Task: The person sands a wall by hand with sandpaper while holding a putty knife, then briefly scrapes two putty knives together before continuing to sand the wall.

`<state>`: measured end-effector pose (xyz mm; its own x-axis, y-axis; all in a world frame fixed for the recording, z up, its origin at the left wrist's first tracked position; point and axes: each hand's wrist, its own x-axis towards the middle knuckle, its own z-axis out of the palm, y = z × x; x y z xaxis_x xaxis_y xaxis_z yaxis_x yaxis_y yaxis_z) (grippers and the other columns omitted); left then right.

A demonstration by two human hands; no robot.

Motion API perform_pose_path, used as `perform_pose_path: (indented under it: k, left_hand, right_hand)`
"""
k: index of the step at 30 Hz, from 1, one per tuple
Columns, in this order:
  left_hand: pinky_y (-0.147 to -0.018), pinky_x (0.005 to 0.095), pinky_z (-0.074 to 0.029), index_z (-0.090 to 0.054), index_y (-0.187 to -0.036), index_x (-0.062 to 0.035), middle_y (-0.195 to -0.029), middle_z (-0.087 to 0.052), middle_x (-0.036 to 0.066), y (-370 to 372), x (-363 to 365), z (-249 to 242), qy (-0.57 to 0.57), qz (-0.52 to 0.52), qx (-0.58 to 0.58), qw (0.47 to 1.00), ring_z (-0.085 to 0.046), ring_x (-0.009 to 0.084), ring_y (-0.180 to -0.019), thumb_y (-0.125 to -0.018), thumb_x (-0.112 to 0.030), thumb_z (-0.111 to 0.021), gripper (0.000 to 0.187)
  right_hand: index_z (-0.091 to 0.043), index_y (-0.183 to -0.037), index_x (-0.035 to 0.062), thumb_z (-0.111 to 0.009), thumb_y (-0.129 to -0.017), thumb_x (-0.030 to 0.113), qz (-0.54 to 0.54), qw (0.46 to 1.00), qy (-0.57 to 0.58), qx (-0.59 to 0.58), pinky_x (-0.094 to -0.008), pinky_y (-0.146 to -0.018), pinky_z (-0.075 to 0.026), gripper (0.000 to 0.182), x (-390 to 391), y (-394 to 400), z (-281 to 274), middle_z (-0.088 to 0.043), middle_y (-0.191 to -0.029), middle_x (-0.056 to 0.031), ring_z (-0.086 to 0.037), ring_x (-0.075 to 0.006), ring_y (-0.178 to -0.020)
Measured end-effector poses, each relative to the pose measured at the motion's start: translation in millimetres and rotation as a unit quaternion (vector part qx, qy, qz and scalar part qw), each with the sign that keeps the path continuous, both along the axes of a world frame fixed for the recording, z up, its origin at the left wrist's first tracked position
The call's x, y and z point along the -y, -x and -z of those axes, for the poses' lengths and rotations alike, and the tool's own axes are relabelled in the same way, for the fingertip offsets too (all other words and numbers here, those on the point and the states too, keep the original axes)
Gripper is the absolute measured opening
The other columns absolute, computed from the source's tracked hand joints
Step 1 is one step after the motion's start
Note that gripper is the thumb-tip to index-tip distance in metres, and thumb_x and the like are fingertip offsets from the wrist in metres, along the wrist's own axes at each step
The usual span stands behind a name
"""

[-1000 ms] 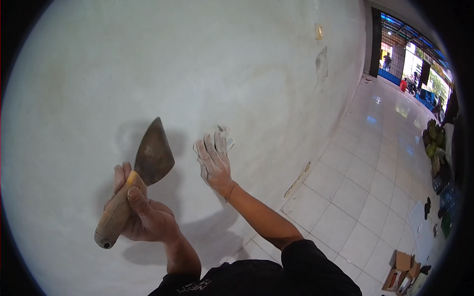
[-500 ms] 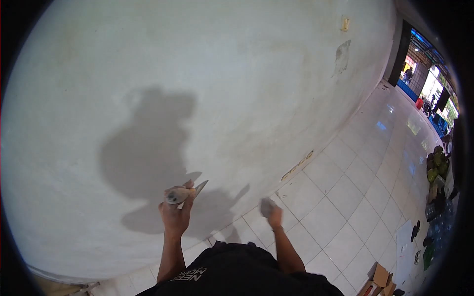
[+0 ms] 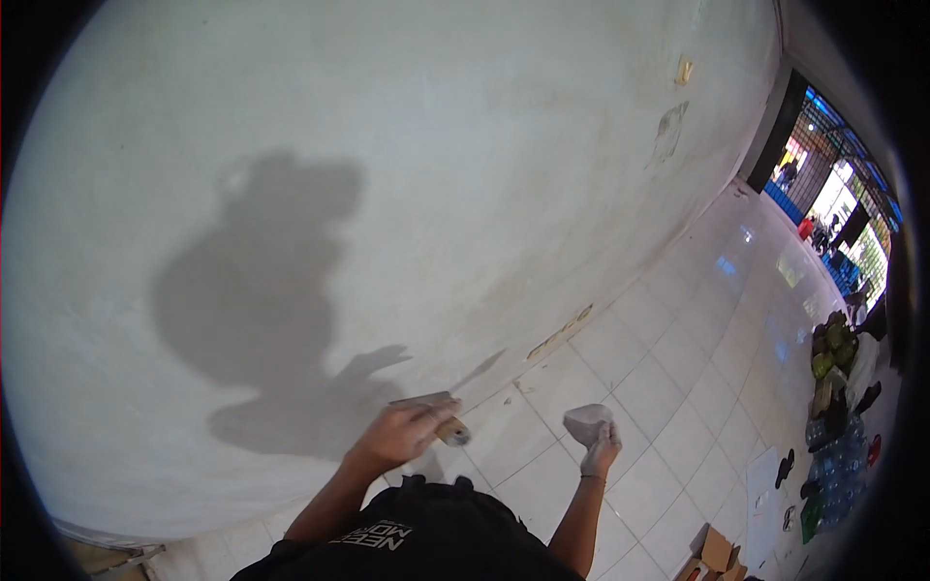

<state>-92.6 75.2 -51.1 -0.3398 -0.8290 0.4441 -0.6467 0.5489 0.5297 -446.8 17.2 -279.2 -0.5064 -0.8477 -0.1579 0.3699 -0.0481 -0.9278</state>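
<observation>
Hands low against a pale wall (image 3: pixel 436 145): your left hand (image 3: pixel 402 433), at lower centre of the frame, is clenched around a scraper (image 3: pixel 438 413), its handle end pointing right. Your right hand (image 3: pixel 601 453), further right over the tiled floor (image 3: pixel 678 387), grips a crumpled piece of sandpaper (image 3: pixel 587 422).

A broad, pale plastered wall (image 3: pixel 407 126) fills most of the view, its surface mottled and faintly streaked, with a darker patch (image 3: pixel 666 131) and a small yellowish fitting (image 3: pixel 684 70) high on the right. A person's shadow (image 3: pixel 266 290) falls across it. Glossy white floor tiles (image 3: pixel 678 378) run along its foot toward a barred gate (image 3: pixel 823 184) bright with daylight. Cardboard boxes (image 3: pixel 712 554), bottles (image 3: pixel 841 460) and green bundles (image 3: pixel 825 353) lie along the right edge.
</observation>
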Motion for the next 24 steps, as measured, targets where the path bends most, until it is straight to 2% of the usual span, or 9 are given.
perform_pose_path:
  k: [1, 3, 5, 9, 11, 16, 18, 21, 24]
  left_hand:
    - [-0.081, 0.0328, -0.051, -0.059, -0.105, -0.0024, -0.106, -0.062, 0.012, 10, 3, -4, 0.027, 0.039, -0.001, 0.999, -0.061, 0.0272, -0.095, -0.074, -0.002, -0.063, 0.03]
    - [-0.081, 0.0321, -0.051, -0.059, -0.103, -0.0014, -0.106, -0.062, 0.012, 21, 7, -4, 0.04, 0.034, -0.023, 0.998, -0.061, 0.0278, -0.096, -0.075, -0.004, -0.064, 0.028]
    - [-0.08, 0.0286, -0.05, -0.06, -0.1, -0.0002, -0.106, -0.063, 0.013, 22, 9, 7, -0.077, -0.011, -0.195, 0.978, -0.061, 0.0228, -0.098, -0.076, -0.004, -0.066, 0.025]
    - [-0.081, 0.027, -0.048, -0.06, -0.097, 0.0011, -0.103, -0.064, 0.014, 14, 19, 25, -0.054, -0.096, -0.317, 0.942, -0.061, 0.0179, -0.097, -0.078, -0.004, -0.066, 0.021]
    - [-0.082, 0.0273, -0.047, -0.059, -0.097, 0.0017, -0.1, -0.064, 0.013, 6, 15, 31, -0.101, -0.097, -0.461, 0.876, -0.06, 0.0153, -0.093, -0.079, -0.003, -0.065, 0.02]
    - [-0.082, 0.0274, -0.046, -0.059, -0.098, 0.0019, -0.097, -0.064, 0.01, -3, 1, 35, -0.129, -0.115, -0.528, 0.831, -0.059, 0.0151, -0.091, -0.08, -0.005, -0.066, 0.02]
    - [-0.08, 0.0273, -0.047, -0.061, -0.096, 0.0012, -0.096, -0.063, 0.008, -4, -6, 37, -0.172, -0.164, -0.487, 0.84, -0.059, 0.0142, -0.09, -0.08, -0.007, -0.066, 0.019]
    - [-0.079, 0.0275, -0.047, -0.062, -0.093, 0.0002, -0.095, -0.063, 0.006, -1, -10, 41, -0.154, -0.182, -0.458, 0.857, -0.059, 0.0136, -0.089, -0.079, -0.009, -0.066, 0.017]
    - [-0.078, 0.0277, -0.047, -0.063, -0.091, -0.0006, -0.094, -0.064, 0.005, 1, -11, 35, -0.149, -0.183, -0.461, 0.856, -0.059, 0.0139, -0.087, -0.08, -0.01, -0.066, 0.015]
  right_hand:
    - [-0.054, -0.113, -0.0053, -0.047, -0.092, 0.013, -0.001, 1.0, 0.007, -0.002, -0.0286, -0.077, -0.048, 0.029, 4, -14, -12, -0.06, -0.102, -0.0113, -0.057, -0.0165, -0.088]
    - [-0.054, -0.112, -0.005, -0.048, -0.092, 0.013, -0.104, 0.993, 0.031, 0.054, -0.0276, -0.075, -0.047, 0.027, 8, -40, -32, -0.06, -0.102, -0.0104, -0.057, -0.0153, -0.086]
    - [-0.055, -0.111, -0.0047, -0.049, -0.091, 0.012, -0.162, 0.984, 0.035, 0.071, -0.027, -0.074, -0.047, 0.027, 6, -74, -59, -0.06, -0.099, -0.0091, -0.057, -0.0148, -0.084]
    - [-0.057, -0.106, -0.0021, -0.051, -0.091, 0.012, -0.277, 0.954, 0.049, 0.102, -0.0256, -0.072, -0.047, 0.022, 2, -134, -98, -0.061, -0.093, -0.0053, -0.058, -0.0133, -0.081]
    - [-0.057, -0.106, -0.0021, -0.051, -0.091, 0.012, -0.324, 0.939, 0.033, 0.109, -0.0253, -0.072, -0.047, 0.022, -1, -146, -112, -0.062, -0.093, -0.0054, -0.058, -0.0131, -0.081]
    - [-0.058, -0.106, -0.0024, -0.05, -0.091, 0.011, -0.443, 0.893, -0.009, 0.083, -0.0259, -0.073, -0.046, 0.021, 11, -146, -111, -0.062, -0.094, -0.0065, -0.058, -0.013, -0.082]
    - [-0.06, -0.104, -0.002, -0.053, -0.09, 0.012, -0.409, 0.908, 0.017, 0.092, -0.0202, -0.057, -0.037, 0.021, 9, -151, -126, -0.057, -0.079, 0.0007, -0.046, -0.0063, -0.064]
    - [-0.06, -0.104, -0.0015, -0.053, -0.09, 0.011, -0.406, 0.909, 0.026, 0.09, -0.02, -0.057, -0.037, 0.02, 21, -142, -121, -0.057, -0.078, 0.0009, -0.046, -0.0065, -0.063]
    - [-0.059, -0.106, -0.0025, -0.051, -0.09, 0.009, -0.403, 0.907, 0.033, 0.114, -0.0223, -0.067, -0.044, 0.021, 26, -136, -121, -0.061, -0.088, -0.0045, -0.055, -0.0104, -0.074]
